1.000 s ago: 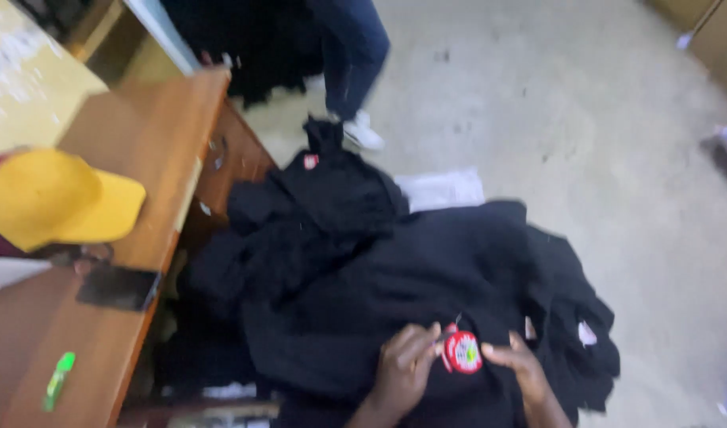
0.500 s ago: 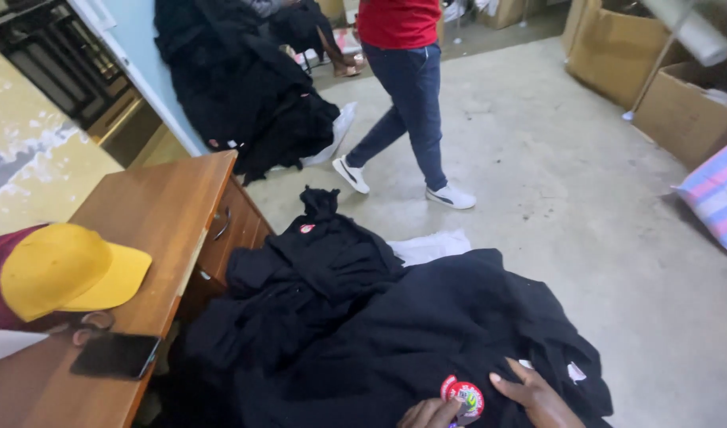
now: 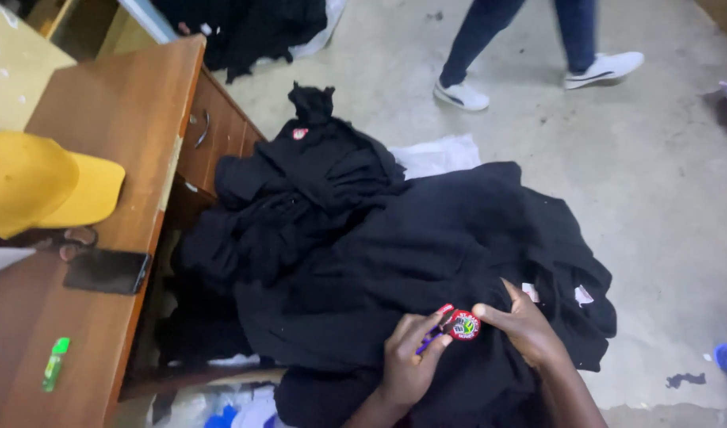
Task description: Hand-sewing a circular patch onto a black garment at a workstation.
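Note:
A big pile of black garments [image 3: 395,238] lies in front of me beside a wooden desk. On the nearest garment sits a round red embroidered badge [image 3: 463,325]. My left hand [image 3: 409,361] rests on the black cloth just left of the badge, fingers curled around a thin purple tool whose tip is at the badge. My right hand [image 3: 522,325] pinches the cloth at the badge's right edge. Another small red badge [image 3: 300,133] shows on a garment at the far end of the pile.
The wooden desk [image 3: 110,127] stands at the left, with drawers facing the pile. A person in a yellow cap [image 3: 42,182] leans there by a black phone [image 3: 107,271] and a green lighter [image 3: 54,363]. Someone in white sneakers [image 3: 462,97] walks across the concrete floor. More dark clothes [image 3: 252,32] lie at the back.
The view has tilted back down toward the pile. Both hands stay at the red badge, and the walking person has moved to the right.

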